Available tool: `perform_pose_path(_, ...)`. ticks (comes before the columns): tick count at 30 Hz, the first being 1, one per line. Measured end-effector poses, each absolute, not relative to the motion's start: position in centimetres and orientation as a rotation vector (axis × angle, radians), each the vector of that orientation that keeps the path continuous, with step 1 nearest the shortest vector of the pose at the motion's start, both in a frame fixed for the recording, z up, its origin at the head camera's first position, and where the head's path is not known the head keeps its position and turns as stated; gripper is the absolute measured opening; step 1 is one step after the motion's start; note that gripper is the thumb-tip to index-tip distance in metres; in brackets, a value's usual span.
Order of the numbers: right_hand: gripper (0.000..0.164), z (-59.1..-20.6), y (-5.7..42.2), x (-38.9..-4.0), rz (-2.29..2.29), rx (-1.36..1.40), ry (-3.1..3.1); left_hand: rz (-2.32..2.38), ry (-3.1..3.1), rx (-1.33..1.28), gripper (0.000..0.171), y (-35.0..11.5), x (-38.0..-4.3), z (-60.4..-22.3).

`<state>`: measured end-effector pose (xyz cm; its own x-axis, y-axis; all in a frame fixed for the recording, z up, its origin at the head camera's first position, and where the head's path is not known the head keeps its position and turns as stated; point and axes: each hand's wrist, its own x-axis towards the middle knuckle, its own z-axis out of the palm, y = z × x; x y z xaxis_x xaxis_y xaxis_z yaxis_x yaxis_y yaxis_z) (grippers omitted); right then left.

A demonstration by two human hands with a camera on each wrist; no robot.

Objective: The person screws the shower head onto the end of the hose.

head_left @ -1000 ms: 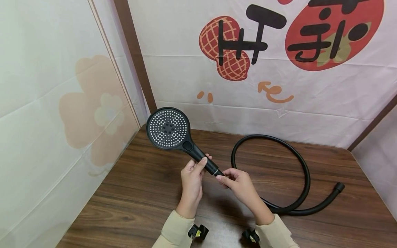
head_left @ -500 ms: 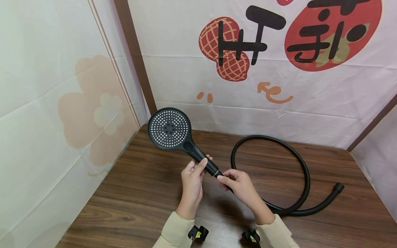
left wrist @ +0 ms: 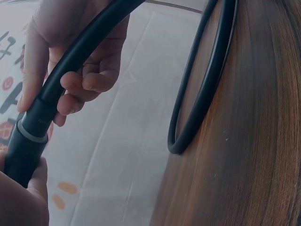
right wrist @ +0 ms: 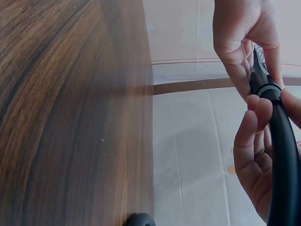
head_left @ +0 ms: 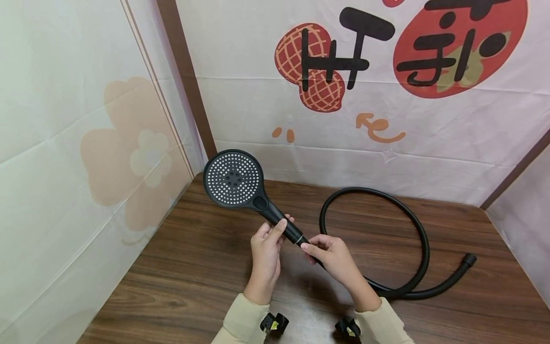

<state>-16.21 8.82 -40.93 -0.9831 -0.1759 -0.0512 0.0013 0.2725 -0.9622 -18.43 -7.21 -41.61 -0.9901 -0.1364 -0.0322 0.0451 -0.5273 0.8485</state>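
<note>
A black shower head with a round face of pale nozzles is held above the table, tilted up to the left. My left hand grips its handle near the lower end, thumb on top. Just below, my right hand pinches the end fitting of a black shower hose. In the left wrist view that fitting sits at the handle's end, with a pale ring showing at the joint. How far it is screwed in I cannot tell.
The hose loops over the wooden table to the right, its other end fitting lying free. A printed cloth hangs behind, and another stands along the left side. Small black devices sit at both wrists.
Both hands keep their hold on the shower head and hose. The shower head shifts only very slightly, and the hose loop stays in place.
</note>
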Motion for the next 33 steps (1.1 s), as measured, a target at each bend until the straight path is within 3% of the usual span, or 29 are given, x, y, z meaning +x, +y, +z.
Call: perform_pose_path(33, 0.019, -41.21, 7.83, -15.73, -1.932, 0.037, 2.423, -2.629, -1.518, 0.168, 0.035, -7.32, -18.52, -41.44)
